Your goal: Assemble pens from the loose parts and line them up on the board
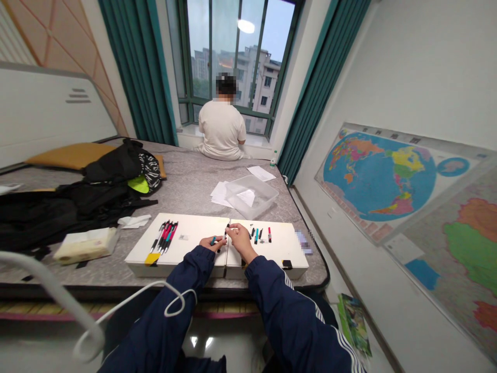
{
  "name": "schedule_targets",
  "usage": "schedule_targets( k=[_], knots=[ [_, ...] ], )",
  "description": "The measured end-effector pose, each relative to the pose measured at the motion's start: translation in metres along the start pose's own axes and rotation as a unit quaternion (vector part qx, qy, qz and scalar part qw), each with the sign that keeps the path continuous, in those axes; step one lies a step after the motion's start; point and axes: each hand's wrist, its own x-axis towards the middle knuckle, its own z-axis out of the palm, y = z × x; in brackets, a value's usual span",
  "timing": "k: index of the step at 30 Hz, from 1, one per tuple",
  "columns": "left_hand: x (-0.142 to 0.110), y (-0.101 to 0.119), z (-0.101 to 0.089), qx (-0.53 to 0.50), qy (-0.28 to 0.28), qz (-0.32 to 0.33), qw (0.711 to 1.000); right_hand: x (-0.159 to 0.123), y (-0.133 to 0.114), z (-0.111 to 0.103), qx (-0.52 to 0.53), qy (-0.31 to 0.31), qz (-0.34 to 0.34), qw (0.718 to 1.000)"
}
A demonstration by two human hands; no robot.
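Note:
My left hand (212, 243) is closed around a slim pen with a white and black barrel, over the seam between two white boxes. A teal pen part (213, 240) also shows at its fingers. My right hand (240, 241) pinches the pen's black upper end (227, 227); whether that end is a separate piece cannot be made out. On the left white box (194, 223) lies a row of several pens (166, 235) with black, red and teal parts. Small black, teal (257, 235) and red (269, 235) pen pieces lie on the right white box (287, 243).
Behind the boxes on the grey bed (186, 181) stand a clear plastic bin (258, 202) and loose papers (219, 194). A tissue pack (86, 244) and black bags (50, 207) lie left. A white cable (128, 300) loops before my left arm. A person (222, 127) sits by the window.

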Motion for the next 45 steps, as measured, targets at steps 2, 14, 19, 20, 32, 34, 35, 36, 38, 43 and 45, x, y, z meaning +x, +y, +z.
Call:
schedule_targets(
  k=[2, 14, 19, 20, 32, 34, 35, 36, 38, 43, 45],
  knots=[
    [0.0, -0.001, 0.0, 0.002, -0.005, -0.008, 1.0, 0.002, 0.0, -0.003, -0.007, -0.024, 0.011, 1.0],
    [-0.004, 0.011, 0.001, 0.015, 0.001, -0.025, 1.0, 0.009, -0.01, 0.001, -0.073, -0.046, 0.032, 0.996],
    [-0.005, 0.015, 0.001, -0.006, 0.005, -0.029, 1.0, 0.009, -0.018, -0.001, -0.066, -0.087, 0.02, 0.994],
    [-0.005, 0.015, 0.001, -0.006, 0.008, -0.029, 1.0, 0.009, -0.018, -0.001, -0.077, -0.077, 0.012, 0.994],
    [-0.003, 0.008, 0.002, -0.019, 0.001, -0.017, 1.0, 0.011, -0.008, 0.001, -0.107, -0.079, -0.027, 0.991],
    [-0.002, 0.006, 0.002, -0.009, 0.001, -0.015, 1.0, 0.011, -0.009, 0.002, -0.143, -0.048, -0.034, 0.988],
    [-0.001, 0.005, 0.002, -0.003, -0.001, -0.014, 1.0, 0.011, -0.009, 0.003, -0.164, -0.023, -0.032, 0.986],
    [-0.001, 0.004, 0.001, 0.001, -0.004, -0.011, 1.0, 0.01, -0.01, 0.004, -0.181, 0.004, -0.026, 0.983],
    [0.0, 0.002, 0.001, 0.003, -0.008, -0.003, 1.0, 0.009, -0.01, 0.005, -0.186, 0.029, -0.01, 0.982],
    [0.0, 0.001, 0.002, -0.021, -0.009, -0.009, 1.0, 0.007, -0.01, 0.002, -0.071, -0.079, 0.016, 0.994],
    [0.0, 0.001, 0.002, -0.02, 0.007, -0.023, 1.0, 0.008, -0.008, 0.001, -0.065, -0.074, 0.004, 0.995]
  ],
)
